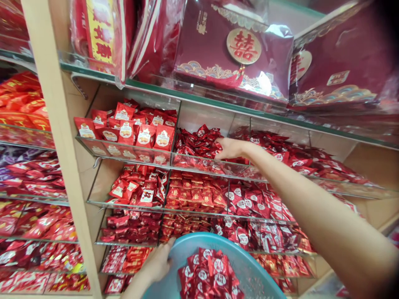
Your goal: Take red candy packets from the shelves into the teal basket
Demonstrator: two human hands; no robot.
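My left hand [159, 261] grips the left rim of a blue-green plastic basket [258, 272] at the bottom centre. Red candy packets [212, 274] with white round labels lie heaped inside it. Stretched out to the shelf from the right, my right hand [229, 148] reaches over a glass edge into a compartment of dark red packets [199, 141]. Its fingers are bent down among the packets, and whether they hold one cannot be made out. Left of that compartment stand red packets [125, 129] with pictured labels.
Large maroon gift bags [230, 54] sit on the glass shelf [199, 93] above my right hand. A wooden upright [57, 104] stands at the left, with more packet-filled shelves beyond it. Glass-fronted shelves of red packets [196, 195] continue below.
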